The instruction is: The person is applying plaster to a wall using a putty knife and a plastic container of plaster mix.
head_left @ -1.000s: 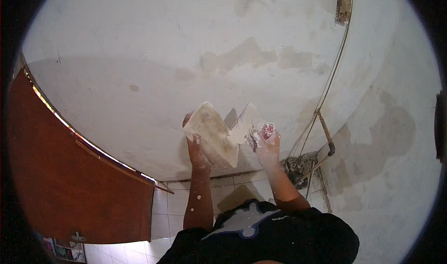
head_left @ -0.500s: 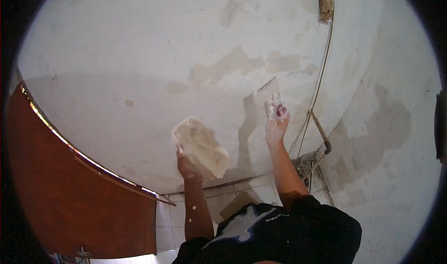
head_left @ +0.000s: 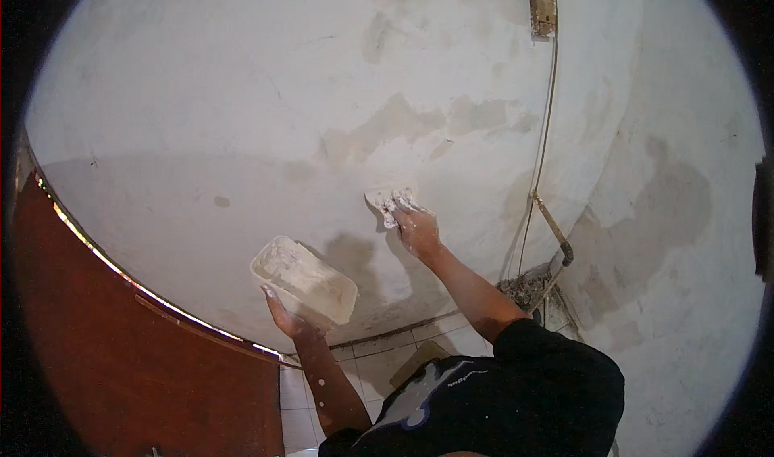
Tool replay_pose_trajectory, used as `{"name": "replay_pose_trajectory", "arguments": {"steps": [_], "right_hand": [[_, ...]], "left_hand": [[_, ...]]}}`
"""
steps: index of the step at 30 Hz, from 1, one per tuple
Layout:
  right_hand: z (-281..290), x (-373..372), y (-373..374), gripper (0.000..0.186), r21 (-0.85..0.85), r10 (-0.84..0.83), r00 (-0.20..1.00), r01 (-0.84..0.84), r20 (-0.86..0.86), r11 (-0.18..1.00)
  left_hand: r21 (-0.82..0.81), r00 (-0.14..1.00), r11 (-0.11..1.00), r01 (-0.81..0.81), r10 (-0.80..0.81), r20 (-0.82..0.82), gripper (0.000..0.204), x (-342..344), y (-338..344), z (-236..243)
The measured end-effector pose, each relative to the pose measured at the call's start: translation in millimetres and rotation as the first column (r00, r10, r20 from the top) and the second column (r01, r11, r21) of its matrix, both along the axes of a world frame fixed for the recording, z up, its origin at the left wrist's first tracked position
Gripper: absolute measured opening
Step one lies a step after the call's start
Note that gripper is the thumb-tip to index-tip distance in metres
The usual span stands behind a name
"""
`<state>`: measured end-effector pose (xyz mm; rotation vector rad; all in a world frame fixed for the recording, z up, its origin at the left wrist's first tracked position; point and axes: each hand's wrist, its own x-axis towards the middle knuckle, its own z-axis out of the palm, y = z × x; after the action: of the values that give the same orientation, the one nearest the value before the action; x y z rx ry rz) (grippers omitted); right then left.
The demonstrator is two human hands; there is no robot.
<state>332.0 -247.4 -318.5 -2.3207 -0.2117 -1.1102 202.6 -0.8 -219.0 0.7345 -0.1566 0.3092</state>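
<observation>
White paste point(head_left: 401, 196) cakes the putty knife point(head_left: 374, 200) that the right hand point(head_left: 419, 229) grips against the wall point(head_left: 201, 94); below and to the left, the left hand point(head_left: 286, 317) clasps a cream rectangular tub point(head_left: 345, 302) (paste smeared inside). Only 1 hand supports it, so from here I'd fear a slackened hold dropping it.

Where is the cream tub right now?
In the head view, the cream tub is left of centre, held by the left hand, lower than the right hand.
</observation>
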Motion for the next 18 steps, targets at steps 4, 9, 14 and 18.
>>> {"name": "replay_pose_trajectory", "arguments": {"steps": [4,9,14,18], "right_hand": [[9,-12,-37,0.017,0.523,0.054,0.947,-0.221,0.315,0.824],[47,-8,-115,0.017,0.767,-0.346,0.926,0.113,0.148,0.631],[51,30,-122,0.02,0.612,-0.619,0.782,0.525,-0.073,0.591],[45,46,-68,0.029,0.637,-0.361,0.901,0.134,0.24,0.759]], "left_hand": [[-0.024,0.993,0.994,0.108,-0.107,0.039,0.061,4,-6,8],[0.105,0.998,0.994,0.002,-0.009,0.064,0.061,4,-13,11],[0.087,0.987,0.986,-0.145,0.15,-0.055,0.061,9,-6,1],[0.111,0.997,0.992,-0.067,0.062,0.052,0.062,17,7,-10]]}}
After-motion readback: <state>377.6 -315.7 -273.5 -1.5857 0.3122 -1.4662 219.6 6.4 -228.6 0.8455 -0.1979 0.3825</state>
